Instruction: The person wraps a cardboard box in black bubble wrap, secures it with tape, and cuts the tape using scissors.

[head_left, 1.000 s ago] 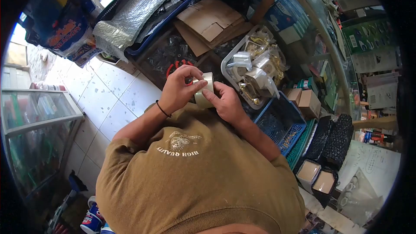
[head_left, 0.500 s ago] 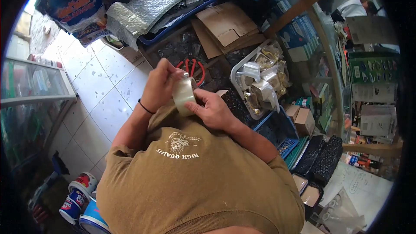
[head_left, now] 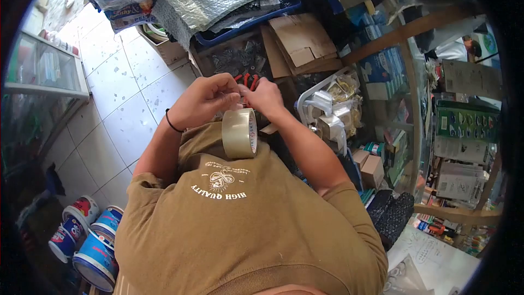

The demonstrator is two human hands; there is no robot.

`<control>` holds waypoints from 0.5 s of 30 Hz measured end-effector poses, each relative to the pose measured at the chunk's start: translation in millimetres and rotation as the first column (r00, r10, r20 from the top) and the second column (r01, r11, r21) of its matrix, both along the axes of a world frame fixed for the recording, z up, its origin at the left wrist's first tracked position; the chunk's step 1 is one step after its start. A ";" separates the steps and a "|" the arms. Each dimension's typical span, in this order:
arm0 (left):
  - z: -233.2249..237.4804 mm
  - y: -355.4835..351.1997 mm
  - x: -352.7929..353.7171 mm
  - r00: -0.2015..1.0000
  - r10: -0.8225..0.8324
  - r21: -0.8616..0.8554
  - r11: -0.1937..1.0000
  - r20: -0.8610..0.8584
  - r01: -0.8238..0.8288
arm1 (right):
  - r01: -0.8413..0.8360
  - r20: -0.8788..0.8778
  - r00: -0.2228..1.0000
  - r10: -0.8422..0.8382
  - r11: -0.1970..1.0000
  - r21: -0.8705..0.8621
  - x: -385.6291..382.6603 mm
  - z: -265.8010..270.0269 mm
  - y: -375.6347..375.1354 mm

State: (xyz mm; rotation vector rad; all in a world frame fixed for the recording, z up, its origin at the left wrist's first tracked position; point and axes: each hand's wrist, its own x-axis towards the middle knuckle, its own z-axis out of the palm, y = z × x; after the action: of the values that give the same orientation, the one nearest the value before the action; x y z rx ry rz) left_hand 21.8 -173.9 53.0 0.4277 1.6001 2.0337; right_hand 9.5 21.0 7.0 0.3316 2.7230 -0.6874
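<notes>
A roll of clear packing tape [head_left: 238, 134] hangs in front of my chest, its printed core facing right. My left hand [head_left: 204, 102], with a dark band at the wrist, pinches the tape just above the roll. My right hand [head_left: 265, 98] is off the roll, its fingers closed close to my left fingertips. What those right fingers grip is hidden. Just beyond them, red handles [head_left: 249, 80] of a tool show on the cluttered surface, partly covered by my right hand.
Folded cardboard [head_left: 303, 43] lies ahead, beside a blue tray [head_left: 240, 30] with bubble wrap [head_left: 224, 0]. A white basket [head_left: 303, 98] of bagged metal parts stands right. Paint buckets [head_left: 95, 259] sit lower left on the tiled floor [head_left: 117, 114]. Glass cabinets flank both sides.
My right hand has let go of the tape roll and moved up beside my left fingertips. The roll now hangs below my left hand. The view has shifted slightly.
</notes>
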 end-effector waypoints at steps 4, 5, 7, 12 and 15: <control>11.2 -10.6 -0.7 0.998 -0.033 -0.064 0.998 -0.059 0.029 | -0.020 0.208 0.978 -0.022 0.980 0.198 -10.6 -7.4 -14.4; 11.9 -12.8 -1.1 0.997 -0.044 -0.087 0.995 -0.066 0.038 | -0.007 0.245 0.968 -0.050 0.974 0.227 -12.2 -8.0 -15.2; 12.0 -15.7 0.1 0.996 -0.059 -0.110 0.993 -0.074 0.051 | -0.010 0.259 0.965 -0.045 0.978 0.207 -14.1 -8.7 -9.9; 6.0 -8.0 -3.8 0.996 -0.078 -0.034 0.997 -0.046 0.076 | 0.161 0.126 0.981 -0.146 0.980 -0.121 -8.7 -30.0 21.2; 4.9 -0.3 -9.4 0.992 -0.126 -0.045 0.991 -0.003 0.126 | 0.269 0.200 0.961 -0.192 0.820 -0.505 5.9 5.8 33.4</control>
State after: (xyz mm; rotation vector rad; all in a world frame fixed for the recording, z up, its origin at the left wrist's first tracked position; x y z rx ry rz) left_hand 12.4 -174.2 57.9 0.5058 1.5779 1.9014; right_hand 15.4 54.4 12.8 0.5523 2.2534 -1.3856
